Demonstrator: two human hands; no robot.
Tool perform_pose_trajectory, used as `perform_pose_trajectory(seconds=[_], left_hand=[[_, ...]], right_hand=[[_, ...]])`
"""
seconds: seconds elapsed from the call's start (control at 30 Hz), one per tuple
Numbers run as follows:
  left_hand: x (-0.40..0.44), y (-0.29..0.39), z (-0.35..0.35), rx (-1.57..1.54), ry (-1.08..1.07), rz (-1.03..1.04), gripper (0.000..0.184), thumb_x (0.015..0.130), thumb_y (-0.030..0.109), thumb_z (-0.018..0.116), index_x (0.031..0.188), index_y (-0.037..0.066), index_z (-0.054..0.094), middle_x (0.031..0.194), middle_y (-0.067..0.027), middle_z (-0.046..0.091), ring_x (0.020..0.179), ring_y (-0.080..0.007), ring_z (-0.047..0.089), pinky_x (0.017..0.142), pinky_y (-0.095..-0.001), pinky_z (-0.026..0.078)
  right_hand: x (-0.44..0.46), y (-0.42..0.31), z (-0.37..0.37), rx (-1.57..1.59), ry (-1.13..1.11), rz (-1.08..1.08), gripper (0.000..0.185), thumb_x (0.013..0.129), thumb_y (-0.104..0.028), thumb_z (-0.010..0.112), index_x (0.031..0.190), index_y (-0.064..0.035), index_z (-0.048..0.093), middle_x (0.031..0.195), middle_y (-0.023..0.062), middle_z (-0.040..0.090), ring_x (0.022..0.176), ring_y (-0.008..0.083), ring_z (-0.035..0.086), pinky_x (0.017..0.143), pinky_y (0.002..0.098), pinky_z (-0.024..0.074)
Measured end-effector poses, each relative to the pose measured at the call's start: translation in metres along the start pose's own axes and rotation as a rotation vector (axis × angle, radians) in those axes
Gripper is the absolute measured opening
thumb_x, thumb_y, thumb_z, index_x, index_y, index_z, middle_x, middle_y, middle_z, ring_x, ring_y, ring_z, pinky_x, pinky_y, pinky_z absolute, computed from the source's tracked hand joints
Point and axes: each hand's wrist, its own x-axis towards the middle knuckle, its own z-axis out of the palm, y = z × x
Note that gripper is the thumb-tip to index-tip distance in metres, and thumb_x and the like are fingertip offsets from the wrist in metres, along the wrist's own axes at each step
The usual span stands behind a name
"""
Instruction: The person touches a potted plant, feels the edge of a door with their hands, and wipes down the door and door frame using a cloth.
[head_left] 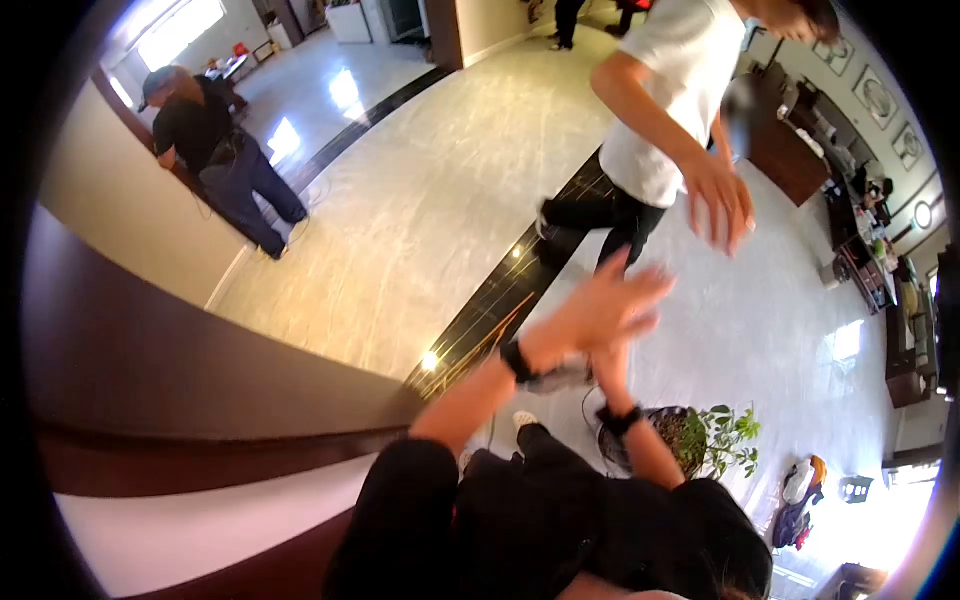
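My left hand (600,312) is raised in front of my body with its fingers stretched out and blurred by motion. Nothing shows in it, and a black band (517,361) circles its wrist. Just beneath and behind it is my right hand (610,363), largely covered by the left, so its fingers cannot be made out. It also wears a black wristband (621,419). The two hands overlap in view; whether they touch I cannot tell. Beyond them stands a person in a white T-shirt (665,130), whose own hands (718,200) hang close to mine.
A potted plant (728,438) stands on the floor at my right. A dark wall edge with a ledge (220,400) runs along my left. A black marble strip (490,300) crosses the floor. Another person in dark clothes (215,150) leans by the doorway. Bags (797,500) lie at right.
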Motion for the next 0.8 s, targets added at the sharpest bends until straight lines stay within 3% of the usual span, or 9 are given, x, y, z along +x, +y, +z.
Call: perform_pose_trajectory(seconds=[0.03,0.07,0.13,0.27,0.43,0.5,0.63,0.7,0.8], left_hand=[[-0.027,0.018,0.031,-0.261,-0.114,-0.247,0.055,0.093,0.037,0.037,0.138,0.006,0.028,0.137,-0.0156,0.037,0.127,-0.0265,0.036,0.099,-0.037,0.034],[-0.049,0.035,0.017,-0.768,-0.26,-0.553,0.056,0.092,0.032,0.042,0.14,0.008,0.024,0.137,-0.0157,0.037,0.12,-0.0294,0.044,0.099,-0.0362,0.034],[-0.083,0.045,0.007,-1.01,-0.1,-0.682,0.056,0.094,0.035,0.039,0.139,0.005,0.024,0.137,-0.0132,0.039,0.116,-0.0242,0.049,0.097,-0.0331,0.036],[-0.178,0.037,0.006,-0.851,-0.285,-0.848,0.064,0.089,0.033,0.052,0.137,0.0,0.025,0.137,-0.0172,0.037,0.125,-0.0246,0.038,0.101,-0.0334,0.032],[-0.234,0.059,0.008,-0.485,-0.187,-0.79,0.087,0.077,0.037,0.067,0.137,-0.004,0.02,0.138,-0.0234,0.03,0.128,-0.0306,0.032,0.104,-0.0358,0.027],[-0.242,0.068,0.022,-0.449,-0.146,-0.766,0.095,0.068,0.04,0.074,0.134,-0.004,0.022,0.13,-0.0233,0.039,0.122,-0.0338,0.039,0.101,-0.037,0.031],[-0.242,0.071,0.021,-0.81,0.107,-0.876,0.061,0.073,0.017,0.07,0.124,0.001,0.04,0.112,-0.0132,0.055,0.106,-0.0266,0.051,0.089,-0.036,0.04],[-0.238,0.074,0.004,-0.622,0.335,-0.953,0.049,0.074,0.004,0.064,0.119,0.001,0.047,0.105,-0.0088,0.058,0.1,-0.0212,0.054,0.084,-0.0324,0.043],[-0.24,0.071,-0.019,-0.725,0.584,-1.147,0.046,0.073,-0.001,0.06,0.118,0.001,0.048,0.1,-0.0072,0.059,0.091,-0.0176,0.057,0.079,-0.0285,0.045]], right_hand=[[-0.02,-0.007,-0.009,-0.015,-0.003,0.107,0.024,0.082,-0.023,0.058,0.085,0.0009,0.057,0.073,0.0078,0.057,0.072,0.0135,0.054,0.061,0.0317,0.0438],[-0.04,-0.014,-0.018,-0.031,-0.008,0.213,0.027,0.083,-0.024,0.058,0.096,0.0003,0.059,0.088,0.012,0.061,0.085,0.0154,0.057,0.073,0.0322,0.0454],[-0.057,-0.009,-0.033,-0.159,-0.069,0.414,0.029,0.082,-0.027,0.061,0.088,0.0016,0.06,0.064,0.0086,0.061,0.059,0.0152,0.059,0.056,0.0305,0.0462],[-0.071,-0.007,-0.018,-0.171,-0.135,0.496,0.031,0.082,-0.029,0.062,0.082,0.0021,0.061,0.055,0.0053,0.057,0.05,0.0125,0.055,0.05,0.0286,0.0441],[-0.081,-0.052,0.032,0.014,-0.296,0.427,0.031,0.083,-0.03,0.062,0.079,0.0005,0.061,0.061,0.002,0.057,0.056,0.0096,0.055,0.053,0.0258,0.0432],[-0.082,-0.084,0.051,0.281,-0.533,0.428,0.026,0.091,-0.026,0.05,0.101,-0.0013,0.052,0.078,0.0003,0.053,0.072,0.0091,0.052,0.065,0.0226,0.0419],[-0.079,-0.155,0.095,0.559,-0.634,0.288,0.028,0.095,-0.026,0.042,0.108,-0.0015,0.048,0.083,0.0022,0.052,0.077,0.0107,0.051,0.07,0.0248,0.0419],[-0.076,-0.17,0.105,0.617,-0.724,0.149,0.026,0.095,-0.024,0.042,0.107,-0.0013,0.049,0.085,0.0025,0.053,0.079,0.0116,0.052,0.072,0.0247,0.0425],[-0.064,-0.17,0.111,0.322,-0.625,-0.134,0.026,0.093,-0.024,0.048,0.097,0.0012,0.054,0.082,0.0027,0.057,0.076,0.0122,0.053,0.068,0.0261,0.0443]])
